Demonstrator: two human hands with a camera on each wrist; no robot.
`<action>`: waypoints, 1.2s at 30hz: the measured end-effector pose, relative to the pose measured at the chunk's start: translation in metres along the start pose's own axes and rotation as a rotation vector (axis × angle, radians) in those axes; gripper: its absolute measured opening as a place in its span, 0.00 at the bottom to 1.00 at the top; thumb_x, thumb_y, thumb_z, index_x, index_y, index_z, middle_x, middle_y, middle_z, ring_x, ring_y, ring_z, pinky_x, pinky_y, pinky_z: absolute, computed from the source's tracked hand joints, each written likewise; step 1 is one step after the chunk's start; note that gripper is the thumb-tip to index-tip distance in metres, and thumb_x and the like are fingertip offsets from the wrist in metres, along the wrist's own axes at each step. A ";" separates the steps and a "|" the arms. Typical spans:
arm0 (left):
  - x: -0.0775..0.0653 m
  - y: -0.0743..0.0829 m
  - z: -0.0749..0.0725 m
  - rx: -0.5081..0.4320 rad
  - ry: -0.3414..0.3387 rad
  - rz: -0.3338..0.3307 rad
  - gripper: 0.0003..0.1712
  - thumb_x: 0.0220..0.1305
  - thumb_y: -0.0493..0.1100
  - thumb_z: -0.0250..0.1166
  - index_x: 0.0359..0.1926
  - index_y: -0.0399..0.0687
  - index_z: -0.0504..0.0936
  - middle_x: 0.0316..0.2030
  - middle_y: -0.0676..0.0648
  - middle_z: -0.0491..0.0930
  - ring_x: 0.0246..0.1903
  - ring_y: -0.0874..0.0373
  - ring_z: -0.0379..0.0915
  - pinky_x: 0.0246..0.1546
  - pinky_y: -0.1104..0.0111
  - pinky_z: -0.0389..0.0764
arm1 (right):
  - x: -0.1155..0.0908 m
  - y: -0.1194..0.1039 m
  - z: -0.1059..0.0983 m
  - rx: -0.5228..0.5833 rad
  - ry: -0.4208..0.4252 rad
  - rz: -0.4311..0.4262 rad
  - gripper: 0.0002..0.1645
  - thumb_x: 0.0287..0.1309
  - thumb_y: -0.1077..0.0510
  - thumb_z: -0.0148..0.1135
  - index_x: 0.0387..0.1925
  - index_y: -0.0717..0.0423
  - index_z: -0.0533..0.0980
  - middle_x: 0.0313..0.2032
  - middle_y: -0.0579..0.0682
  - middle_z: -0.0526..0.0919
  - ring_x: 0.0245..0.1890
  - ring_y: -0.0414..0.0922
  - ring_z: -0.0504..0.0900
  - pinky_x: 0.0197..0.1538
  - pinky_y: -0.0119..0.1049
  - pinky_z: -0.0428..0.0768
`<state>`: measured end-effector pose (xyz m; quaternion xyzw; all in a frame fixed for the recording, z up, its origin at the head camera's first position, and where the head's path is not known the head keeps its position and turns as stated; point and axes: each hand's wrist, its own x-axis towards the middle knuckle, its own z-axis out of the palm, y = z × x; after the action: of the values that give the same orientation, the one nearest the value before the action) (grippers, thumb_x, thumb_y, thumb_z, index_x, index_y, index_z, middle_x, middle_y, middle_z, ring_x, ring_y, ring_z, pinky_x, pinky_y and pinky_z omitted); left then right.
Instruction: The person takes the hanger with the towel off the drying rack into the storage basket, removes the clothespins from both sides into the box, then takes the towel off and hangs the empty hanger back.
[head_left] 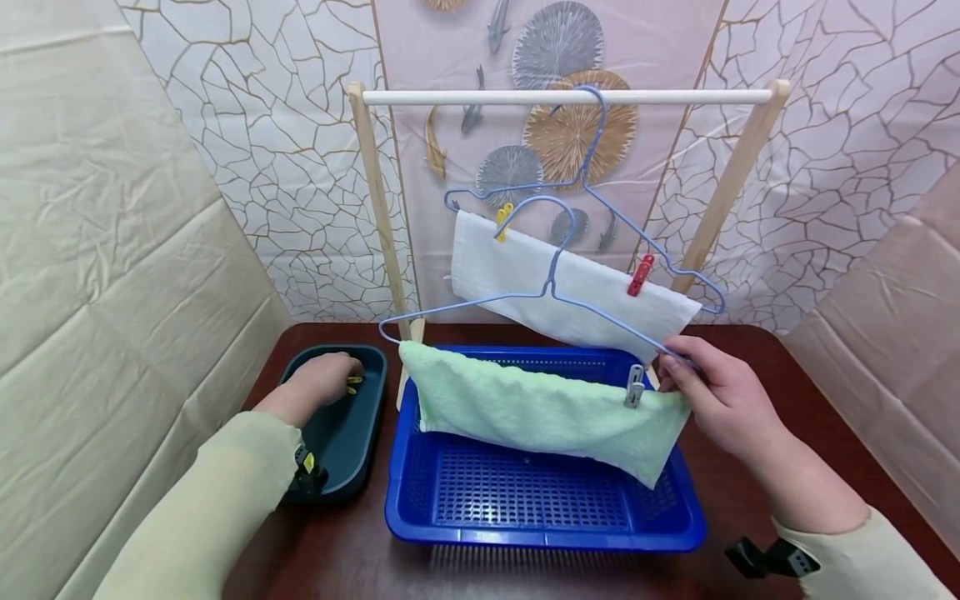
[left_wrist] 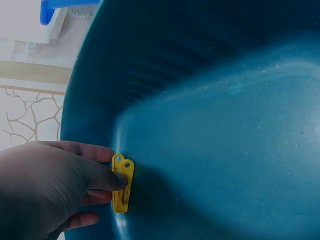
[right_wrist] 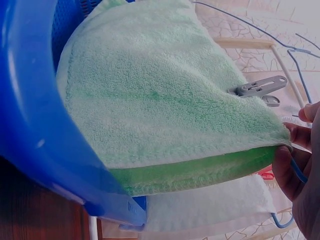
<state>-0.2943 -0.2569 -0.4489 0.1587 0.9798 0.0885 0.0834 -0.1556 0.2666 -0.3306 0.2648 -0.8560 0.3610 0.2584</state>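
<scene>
My left hand (head_left: pixel 324 379) reaches into the dark teal tray, where thumb and fingers pinch a yellow clothespin (left_wrist: pixel 122 184) against the tray's end wall. At the right, my right hand (head_left: pixel 716 392) grips the right end of a blue wire hanger (head_left: pixel 553 283) together with the corner of a light green towel (head_left: pixel 525 404). The towel is draped over the hanger's lower part, above the blue basket. A grey clothespin (head_left: pixel 634 386) clips it near my right hand; its left end carries no clip.
Behind, a second blue hanger (head_left: pixel 588 167) hangs from the rack's white bar (head_left: pixel 480 97), holding a white towel (head_left: pixel 517 267) with a yellow clothespin (head_left: pixel 503 222) and a red clothespin (head_left: pixel 641 275). The blue basket (head_left: pixel 540 537) stands in the middle, the teal tray (head_left: pixel 372 433) on its left.
</scene>
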 end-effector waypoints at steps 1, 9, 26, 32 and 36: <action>-0.001 0.000 -0.001 0.005 0.002 0.004 0.17 0.64 0.29 0.59 0.49 0.50 0.85 0.45 0.45 0.82 0.41 0.50 0.75 0.50 0.51 0.77 | 0.000 0.000 0.000 -0.002 0.000 0.000 0.15 0.61 0.76 0.57 0.44 0.59 0.78 0.30 0.47 0.81 0.29 0.33 0.78 0.37 0.18 0.76; -0.005 -0.002 -0.006 0.043 0.061 0.039 0.15 0.64 0.32 0.60 0.50 0.44 0.84 0.44 0.43 0.83 0.41 0.50 0.76 0.48 0.52 0.78 | 0.001 0.001 0.000 -0.009 0.011 -0.005 0.14 0.60 0.76 0.58 0.44 0.60 0.78 0.28 0.47 0.81 0.28 0.33 0.78 0.37 0.18 0.75; -0.031 0.021 -0.026 0.070 0.231 0.094 0.14 0.67 0.42 0.64 0.51 0.44 0.84 0.48 0.43 0.83 0.48 0.48 0.79 0.50 0.51 0.79 | 0.003 0.003 -0.001 -0.008 0.014 -0.006 0.13 0.62 0.75 0.58 0.44 0.59 0.78 0.29 0.41 0.81 0.28 0.32 0.78 0.38 0.18 0.73; -0.050 0.038 -0.036 0.102 0.307 0.173 0.14 0.67 0.43 0.65 0.51 0.45 0.84 0.47 0.45 0.84 0.48 0.49 0.79 0.50 0.52 0.79 | 0.003 0.003 -0.001 -0.015 0.020 -0.009 0.14 0.61 0.75 0.58 0.44 0.59 0.78 0.28 0.45 0.81 0.28 0.31 0.77 0.38 0.18 0.73; -0.062 0.050 -0.041 0.106 0.346 0.207 0.14 0.67 0.43 0.65 0.52 0.45 0.84 0.48 0.45 0.84 0.49 0.48 0.79 0.51 0.52 0.78 | 0.003 0.005 0.000 -0.007 0.021 -0.008 0.14 0.61 0.75 0.58 0.44 0.59 0.78 0.28 0.45 0.81 0.28 0.31 0.78 0.38 0.18 0.73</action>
<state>-0.2296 -0.2365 -0.3904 0.2453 0.9612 0.0711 -0.1043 -0.1609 0.2689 -0.3309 0.2636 -0.8534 0.3597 0.2699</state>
